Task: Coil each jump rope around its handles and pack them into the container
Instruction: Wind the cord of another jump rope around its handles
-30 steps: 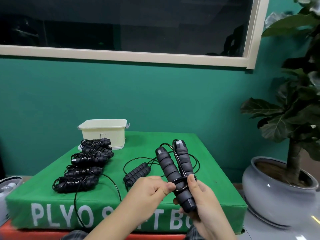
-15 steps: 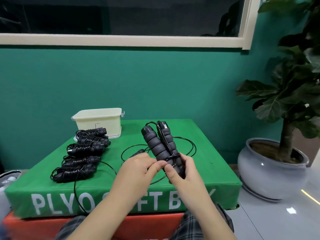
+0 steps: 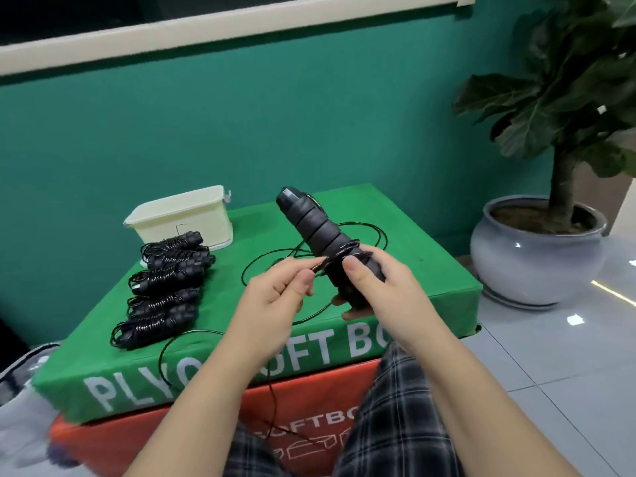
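Above a green padded counter (image 3: 406, 235), the right hand (image 3: 385, 287) wraps its grip round two black handles (image 3: 316, 228) held together, tilted away. The left hand (image 3: 275, 297) pinches the thin black rope (image 3: 323, 265) beside them. Five coiled ropes (image 3: 165, 287) lie in a row left, touching a cream container (image 3: 186, 218) at the far edge.

White "PLYO … OFT BO" on the green box (image 3: 103, 366) side; "OFTBO" on the orange box (image 3: 137, 442).
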### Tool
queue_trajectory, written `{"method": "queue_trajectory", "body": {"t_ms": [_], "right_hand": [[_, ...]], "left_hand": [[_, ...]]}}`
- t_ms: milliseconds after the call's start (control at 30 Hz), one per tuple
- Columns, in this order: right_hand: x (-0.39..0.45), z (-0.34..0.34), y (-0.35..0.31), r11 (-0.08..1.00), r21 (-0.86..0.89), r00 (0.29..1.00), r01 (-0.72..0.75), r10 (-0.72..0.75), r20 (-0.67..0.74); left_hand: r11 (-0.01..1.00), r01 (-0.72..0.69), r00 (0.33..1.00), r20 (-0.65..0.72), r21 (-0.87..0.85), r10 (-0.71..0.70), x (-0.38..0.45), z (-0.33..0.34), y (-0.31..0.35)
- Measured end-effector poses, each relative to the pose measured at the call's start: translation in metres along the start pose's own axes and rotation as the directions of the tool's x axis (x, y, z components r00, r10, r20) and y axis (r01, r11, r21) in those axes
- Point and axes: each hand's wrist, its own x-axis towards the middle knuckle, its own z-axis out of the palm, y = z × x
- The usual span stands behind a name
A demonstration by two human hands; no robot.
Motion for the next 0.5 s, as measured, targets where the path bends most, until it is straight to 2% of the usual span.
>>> {"method": "queue_trajectory", "body": {"t_ms": [67,200,300,400,500], "right_hand": [[-0.001,0.001,-0.002,0.999,0.04,1.0,0.016,-0.016,-0.005],[-0.004,0.008,0.001,0.998,0.017,0.998,0.056,-0.056,0.006],[-0.006,0.013,0.005,0.997,0.065,0.999,0.044,-0.044,0.009],[-0.005,0.014,0.004,0.988,0.152,1.0,0.018,-0.02,0.012],[-0.005,0.015,0.002,0.975,0.211,0.997,-0.075,0.076,0.0]], "left_hand": [[0.986,0.109,0.994,-0.012,-0.123,-0.112,-0.001,0.003,-0.004],[0.98,0.156,0.977,-0.129,-0.124,-0.172,0.002,0.008,-0.016],[0.96,0.206,0.962,-0.142,-0.189,-0.235,0.005,0.008,-0.019],[0.886,0.34,0.929,-0.03,-0.314,-0.368,0.005,0.01,-0.01],[0.882,0.387,0.921,0.075,-0.27,-0.381,0.001,0.006,-0.006]]}}
